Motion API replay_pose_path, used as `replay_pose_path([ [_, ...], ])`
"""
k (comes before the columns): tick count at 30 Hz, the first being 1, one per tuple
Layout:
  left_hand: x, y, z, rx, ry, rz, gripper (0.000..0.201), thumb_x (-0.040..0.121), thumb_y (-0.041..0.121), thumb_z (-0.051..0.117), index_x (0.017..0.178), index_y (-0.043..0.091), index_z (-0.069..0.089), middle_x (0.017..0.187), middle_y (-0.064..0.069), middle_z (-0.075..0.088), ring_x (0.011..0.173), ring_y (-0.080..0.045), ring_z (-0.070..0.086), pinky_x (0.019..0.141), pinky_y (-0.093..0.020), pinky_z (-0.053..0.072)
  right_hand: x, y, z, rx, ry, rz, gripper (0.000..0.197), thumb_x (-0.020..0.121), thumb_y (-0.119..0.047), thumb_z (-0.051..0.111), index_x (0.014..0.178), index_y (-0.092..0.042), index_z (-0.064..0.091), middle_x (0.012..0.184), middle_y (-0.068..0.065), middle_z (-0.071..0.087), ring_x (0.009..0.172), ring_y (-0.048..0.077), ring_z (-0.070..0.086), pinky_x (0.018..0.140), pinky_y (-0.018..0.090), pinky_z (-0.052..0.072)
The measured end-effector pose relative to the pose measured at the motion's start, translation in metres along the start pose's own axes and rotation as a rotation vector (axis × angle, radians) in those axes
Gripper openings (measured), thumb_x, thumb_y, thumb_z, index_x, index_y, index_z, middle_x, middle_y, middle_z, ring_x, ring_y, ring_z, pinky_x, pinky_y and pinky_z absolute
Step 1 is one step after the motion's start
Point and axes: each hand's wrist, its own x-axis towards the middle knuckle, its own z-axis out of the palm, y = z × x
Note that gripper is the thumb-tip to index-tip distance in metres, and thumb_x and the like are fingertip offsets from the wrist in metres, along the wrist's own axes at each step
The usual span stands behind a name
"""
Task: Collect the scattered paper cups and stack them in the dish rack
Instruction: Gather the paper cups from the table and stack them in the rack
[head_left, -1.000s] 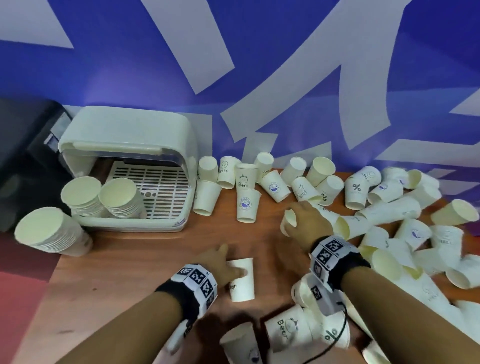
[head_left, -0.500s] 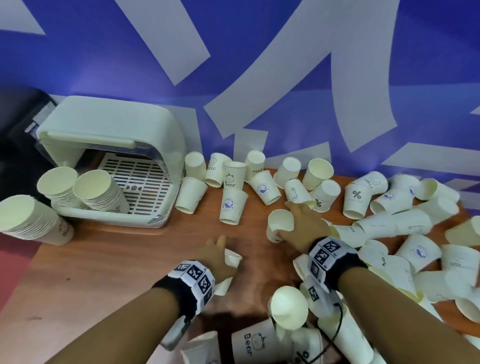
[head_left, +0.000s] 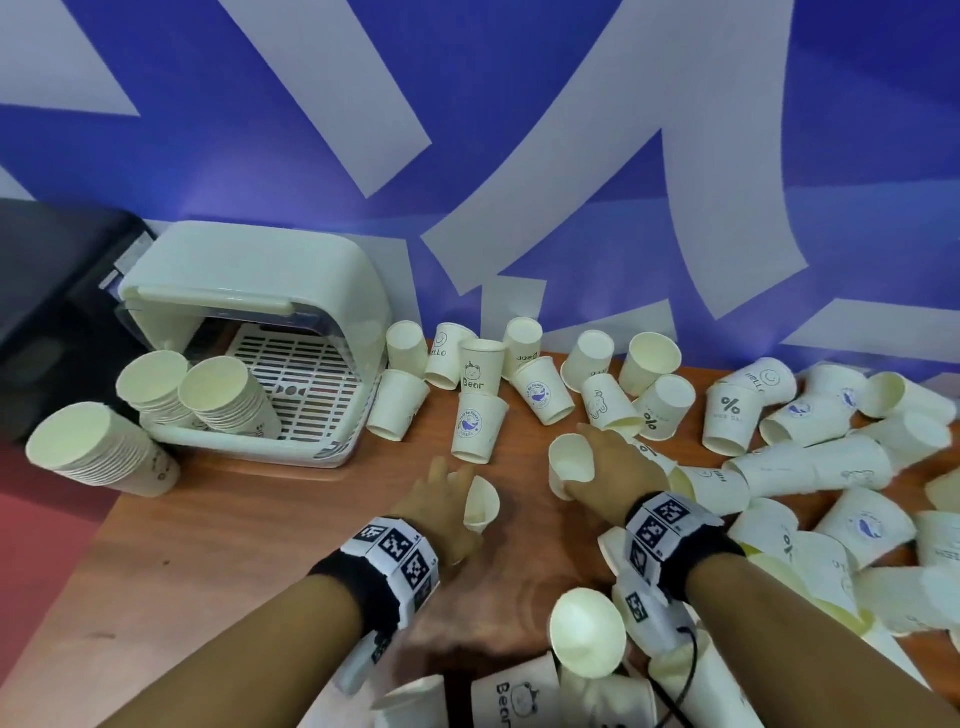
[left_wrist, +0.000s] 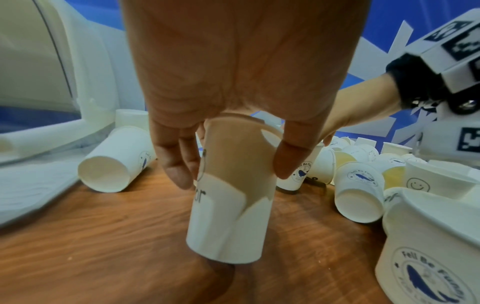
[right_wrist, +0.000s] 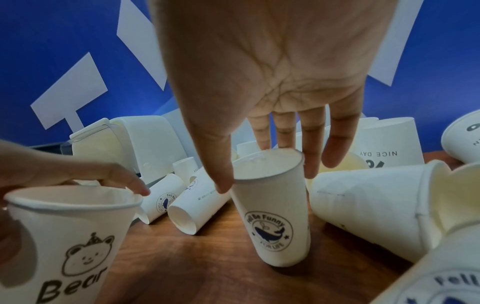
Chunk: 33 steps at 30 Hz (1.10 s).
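My left hand (head_left: 441, 493) grips a white "Bear" paper cup (head_left: 482, 503) by its rim, mouth up and tilted, low over the wooden table; in the left wrist view its fingers (left_wrist: 179, 170) and thumb curl round the cup (left_wrist: 228, 216). To its right, my right hand (head_left: 610, 467) holds a whale-print cup (head_left: 570, 462) from above, thumb and fingers (right_wrist: 313, 162) on the rim of the upright cup (right_wrist: 272, 222). The cream dish rack (head_left: 260, 452) stands at the back left with two cup stacks (head_left: 223, 400) lying in it.
Another tall cup stack (head_left: 98, 457) lies left of the rack. Several loose cups (head_left: 732, 415) lie along the blue wall and pile up on the right. More cups (head_left: 587, 634) sit near my wrists. Bare table (head_left: 208, 545) lies in front of the rack.
My left hand has turned the Bear cup from upside down on the table to mouth up. My right hand has carried its cup a little left, towards the left hand.
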Motion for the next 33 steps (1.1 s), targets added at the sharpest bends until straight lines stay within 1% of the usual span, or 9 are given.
replay_pose_path([
  [5,-0.010,-0.007,-0.011,-0.036,0.057,0.036,0.074,0.084,0.039,0.061,0.146,0.025,0.023,0.132,-0.007,0.028,0.123,-0.030,0.041,0.103,-0.044,0.040,-0.009,-0.014,-0.011,-0.018,0.047,-0.036,0.075,0.081,-0.042,0.062,0.145,-0.025,0.027,0.141,0.004,0.042,0.125,0.026,0.046,0.101,0.042,0.042],
  [9,-0.025,-0.015,-0.032,-0.063,0.133,0.051,0.072,0.087,0.040,0.058,0.146,0.022,0.021,0.140,-0.008,0.025,0.129,-0.030,0.036,0.106,-0.039,0.035,-0.016,-0.036,-0.016,-0.019,0.084,-0.080,0.075,0.081,-0.046,0.061,0.145,-0.026,0.027,0.142,0.002,0.040,0.125,0.024,0.046,0.100,0.040,0.042],
  [15,-0.041,-0.042,-0.070,-0.062,0.243,0.111,0.082,0.075,0.037,0.073,0.140,0.022,0.027,0.137,-0.005,0.028,0.126,-0.028,0.038,0.102,-0.042,0.041,-0.030,-0.074,-0.013,0.003,0.139,-0.131,0.077,0.081,-0.047,0.060,0.147,-0.027,0.025,0.147,0.000,0.037,0.132,0.023,0.039,0.104,0.037,0.037],
  [19,-0.055,-0.065,-0.087,-0.066,0.259,0.157,0.085,0.069,0.037,0.078,0.138,0.023,0.030,0.134,-0.003,0.030,0.124,-0.025,0.040,0.098,-0.040,0.043,-0.042,-0.103,-0.015,0.000,0.172,-0.105,0.076,0.081,-0.048,0.060,0.146,-0.025,0.026,0.146,0.000,0.039,0.130,0.024,0.042,0.103,0.039,0.040],
  [23,-0.070,-0.105,-0.109,-0.064,0.250,0.198,0.084,0.064,0.045,0.079,0.132,0.022,0.034,0.125,-0.002,0.036,0.118,-0.023,0.043,0.093,-0.036,0.043,-0.052,-0.147,-0.020,-0.023,0.197,-0.096,0.069,0.075,-0.053,0.057,0.136,-0.029,0.038,0.131,-0.003,0.049,0.119,0.023,0.051,0.093,0.038,0.045],
  [27,-0.086,-0.157,-0.137,-0.117,0.311,0.210,0.079,0.071,0.047,0.074,0.135,0.021,0.035,0.128,-0.002,0.037,0.121,-0.023,0.040,0.101,-0.033,0.036,-0.057,-0.206,-0.016,-0.031,0.206,-0.109,0.060,0.076,-0.049,0.059,0.130,-0.028,0.045,0.125,-0.003,0.053,0.115,0.022,0.053,0.088,0.036,0.046],
  [29,-0.091,-0.183,-0.148,-0.155,0.339,0.202,0.080,0.072,0.046,0.073,0.137,0.021,0.033,0.130,-0.004,0.036,0.124,-0.025,0.038,0.104,-0.035,0.034,-0.058,-0.234,-0.011,-0.041,0.214,-0.111,0.063,0.077,-0.050,0.059,0.133,-0.028,0.042,0.130,-0.001,0.052,0.116,0.022,0.052,0.090,0.036,0.045],
  [31,-0.094,-0.212,-0.158,-0.160,0.349,0.201,0.080,0.073,0.045,0.073,0.138,0.021,0.032,0.130,-0.005,0.034,0.123,-0.027,0.037,0.104,-0.035,0.033,-0.060,-0.263,-0.002,-0.055,0.210,-0.115,0.068,0.081,-0.048,0.059,0.140,-0.027,0.035,0.138,0.000,0.046,0.124,0.022,0.047,0.098,0.037,0.043],
  [33,-0.098,-0.239,-0.166,-0.146,0.338,0.194,0.080,0.074,0.044,0.072,0.139,0.021,0.031,0.131,-0.005,0.033,0.123,-0.028,0.037,0.103,-0.035,0.032,-0.061,-0.289,0.005,-0.067,0.205,-0.114,0.069,0.083,-0.047,0.060,0.143,-0.026,0.032,0.142,0.000,0.043,0.127,0.022,0.045,0.100,0.036,0.041],
])
